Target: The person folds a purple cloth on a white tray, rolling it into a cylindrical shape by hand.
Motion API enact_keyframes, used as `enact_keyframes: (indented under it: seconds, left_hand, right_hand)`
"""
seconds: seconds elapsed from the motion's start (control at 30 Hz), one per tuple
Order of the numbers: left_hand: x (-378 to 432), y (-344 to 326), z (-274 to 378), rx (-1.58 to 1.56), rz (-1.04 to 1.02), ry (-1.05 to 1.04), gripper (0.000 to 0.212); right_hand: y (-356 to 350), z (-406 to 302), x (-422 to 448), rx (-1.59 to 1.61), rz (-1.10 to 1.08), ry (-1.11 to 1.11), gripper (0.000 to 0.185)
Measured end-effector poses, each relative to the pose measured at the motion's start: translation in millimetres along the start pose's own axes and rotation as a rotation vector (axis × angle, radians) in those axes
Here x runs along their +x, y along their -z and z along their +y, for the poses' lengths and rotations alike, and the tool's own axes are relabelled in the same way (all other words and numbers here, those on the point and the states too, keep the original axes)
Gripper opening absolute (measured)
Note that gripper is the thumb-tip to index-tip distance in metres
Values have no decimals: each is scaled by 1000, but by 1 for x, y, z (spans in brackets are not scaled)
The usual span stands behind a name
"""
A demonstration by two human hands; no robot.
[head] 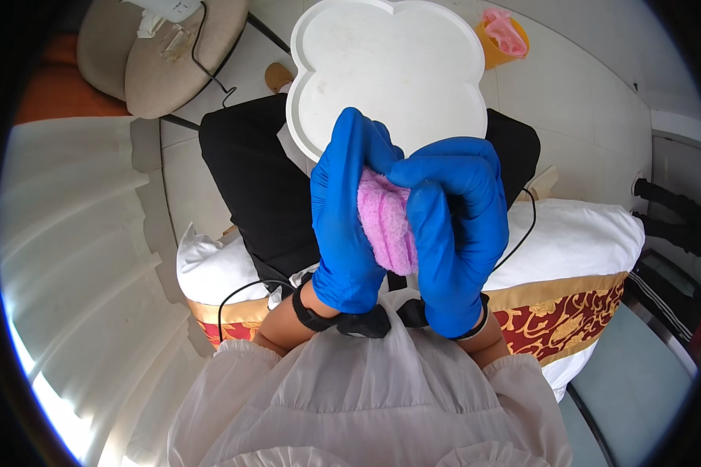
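Observation:
Between my two blue-gloved hands is a bunched pink terry cloth [387, 225]. My left hand [350, 216] presses against its left side, with the fingers bent over its top end. On the other side, my right hand [458, 227] curls its fingers and thumb around the cloth's right edge. The fingertips of both hands meet above the cloth and hide part of it. Just beyond them stands a white tray-like tabletop [391, 64] with a scalloped outline and a raised rim.
A beige chair [175, 76] at upper left carries a white appliance [172, 9] with a black cord. The yellow bin [502, 41] has a pink liner. Beneath me, the bed edge shows white linen [566, 233] and a patterned runner [561, 324]. Sheer curtains [82, 245] hang at left.

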State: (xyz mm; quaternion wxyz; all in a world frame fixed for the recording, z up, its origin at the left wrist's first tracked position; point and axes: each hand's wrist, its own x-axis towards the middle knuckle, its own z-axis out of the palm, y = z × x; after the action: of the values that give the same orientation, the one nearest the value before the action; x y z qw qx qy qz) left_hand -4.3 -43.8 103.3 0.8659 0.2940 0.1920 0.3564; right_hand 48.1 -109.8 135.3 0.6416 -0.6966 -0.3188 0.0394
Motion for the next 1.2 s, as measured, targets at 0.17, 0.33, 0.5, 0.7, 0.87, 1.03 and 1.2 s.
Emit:
enact_keyframes:
  seconds: [0.17, 0.33, 0.5, 0.7, 0.87, 1.03, 1.2]
  left_hand:
    - [0, -8, 3, -21, 169, 89, 25]
    - [2, -3, 3, -7, 83, 91, 26]
    - [-1, 6, 1, 140, 77, 102, 36]
    - [-1, 16, 5, 217, -28, 82, 46]
    - [2, 19, 3, 171, -37, -37, 46]
    - [-6, 49, -5, 391, 196, -64, 61]
    - [3, 50, -14, 294, 40, -390, 61]
  right_hand:
    - [-3, 1, -1, 23, 26, -32, 9]
    - [-5, 2, -1, 11, 51, -29, 6]
    - [-4, 6, 1, 16, 35, -7, 7]
    - [17, 2, 18, 126, -113, -22, 17]
    - [33, -17, 14, -97, -232, 121, 30]
    - [33, -20, 5, -226, -248, 165, 36]
    - [21, -25, -4, -280, -119, 113, 34]
